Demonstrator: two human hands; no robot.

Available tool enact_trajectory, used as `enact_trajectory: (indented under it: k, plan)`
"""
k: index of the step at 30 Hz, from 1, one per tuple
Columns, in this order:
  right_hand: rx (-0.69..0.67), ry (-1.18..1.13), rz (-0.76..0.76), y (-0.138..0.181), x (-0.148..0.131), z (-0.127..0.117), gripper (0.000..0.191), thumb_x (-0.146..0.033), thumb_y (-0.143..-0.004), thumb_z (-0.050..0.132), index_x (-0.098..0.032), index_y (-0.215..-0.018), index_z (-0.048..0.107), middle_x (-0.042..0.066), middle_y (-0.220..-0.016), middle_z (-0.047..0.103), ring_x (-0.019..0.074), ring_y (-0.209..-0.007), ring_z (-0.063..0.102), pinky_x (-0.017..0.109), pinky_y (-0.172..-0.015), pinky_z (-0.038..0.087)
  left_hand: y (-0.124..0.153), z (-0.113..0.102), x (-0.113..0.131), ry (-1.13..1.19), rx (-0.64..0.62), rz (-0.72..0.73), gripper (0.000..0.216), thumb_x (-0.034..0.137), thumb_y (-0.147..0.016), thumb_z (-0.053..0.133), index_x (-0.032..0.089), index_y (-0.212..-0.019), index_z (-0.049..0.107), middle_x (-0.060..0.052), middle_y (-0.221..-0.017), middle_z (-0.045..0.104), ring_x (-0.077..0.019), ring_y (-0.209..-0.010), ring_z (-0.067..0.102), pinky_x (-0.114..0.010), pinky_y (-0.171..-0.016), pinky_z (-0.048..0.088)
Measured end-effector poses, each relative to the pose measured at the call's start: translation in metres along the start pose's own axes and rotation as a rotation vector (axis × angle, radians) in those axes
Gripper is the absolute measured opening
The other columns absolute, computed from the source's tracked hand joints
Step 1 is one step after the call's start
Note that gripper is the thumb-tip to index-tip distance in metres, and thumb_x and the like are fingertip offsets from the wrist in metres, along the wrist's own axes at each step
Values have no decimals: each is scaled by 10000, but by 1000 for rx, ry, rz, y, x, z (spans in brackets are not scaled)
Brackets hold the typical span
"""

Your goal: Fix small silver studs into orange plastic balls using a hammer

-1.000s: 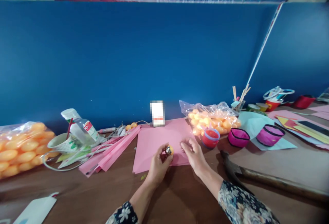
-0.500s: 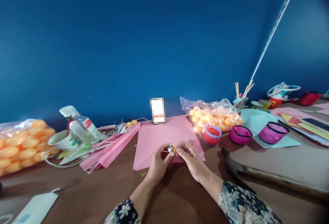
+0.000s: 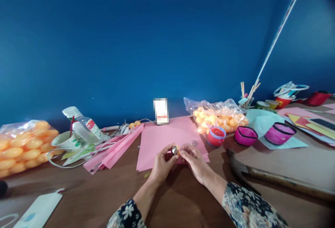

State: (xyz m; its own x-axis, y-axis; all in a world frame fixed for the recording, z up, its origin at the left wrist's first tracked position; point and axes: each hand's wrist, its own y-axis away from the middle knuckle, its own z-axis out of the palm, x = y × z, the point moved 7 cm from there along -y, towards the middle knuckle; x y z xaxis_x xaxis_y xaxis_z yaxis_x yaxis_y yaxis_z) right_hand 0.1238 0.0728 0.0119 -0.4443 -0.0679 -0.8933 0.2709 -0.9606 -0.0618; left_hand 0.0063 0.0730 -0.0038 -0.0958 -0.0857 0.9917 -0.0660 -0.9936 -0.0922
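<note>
Between my two hands is a small orange ball with a shiny silver piece (image 3: pixel 175 149) on its left side. My left hand (image 3: pixel 162 163) pinches it from the left, thumb below and fingers curled behind. From the right, the thumb and fingertips of my right hand (image 3: pixel 195 161) close on the orange side; the fingers hide most of the ball. Both hands are just above the front part of a stack of pink paper (image 3: pixel 164 137). Small silver pieces (image 3: pixel 194 143) lie on that paper, just beyond my right hand.
Clear bags of orange balls (image 3: pixel 222 118) stand at the right and far left (image 3: pixel 26 147). A red cup (image 3: pixel 216 136), magenta fabric rings (image 3: pixel 246 135) and a hammer (image 3: pixel 277 177) are to the right. Pink strips (image 3: pixel 115 151) and a plastic bottle (image 3: pixel 86 126) lie left. A blue partition (image 3: pixel 157 46) rises behind.
The camera view has shifted slightly. Both hands keep their grip on the ball, whose silver piece shows at a slightly different angle. More of the loose silver pieces on the paper shows.
</note>
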Motion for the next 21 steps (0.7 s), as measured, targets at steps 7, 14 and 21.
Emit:
enact_trajectory:
  k: [7, 14, 21]
  plan:
    - [8, -28, 28, -1, 2, -2, 145, -303, -696, 672, -206, -761, 587, -37, -662, 570, 100, -599, 504, 233, -588, 409, 1, 1, 4, 65, -12, -5, 424, 339, -758, 585, 152, -1136, 542, -84, -1076, 628, -204, -963, 591, -332, -866, 472]
    - [-11, -4, 38, -3, 6, -4, 144, -314, -700, 667, -207, -757, 589, -31, -684, 578, 109, -627, 503, 241, -608, 400, 1, 0, 1, 102, 17, -36, 469, 384, -770, 560, 183, -1190, 499, -90, -1096, 616, -220, -939, 603, -387, -840, 494]
    - [-33, -41, 58, -2, 6, -1, 132, -308, -718, 655, -200, -752, 587, -29, -693, 586, 99, -623, 505, 235, -612, 397, 2, 2, 0, 98, -31, -49, 470, 372, -778, 555, 172, -1199, 493, -87, -1108, 607, -228, -968, 590, -400, -882, 466]
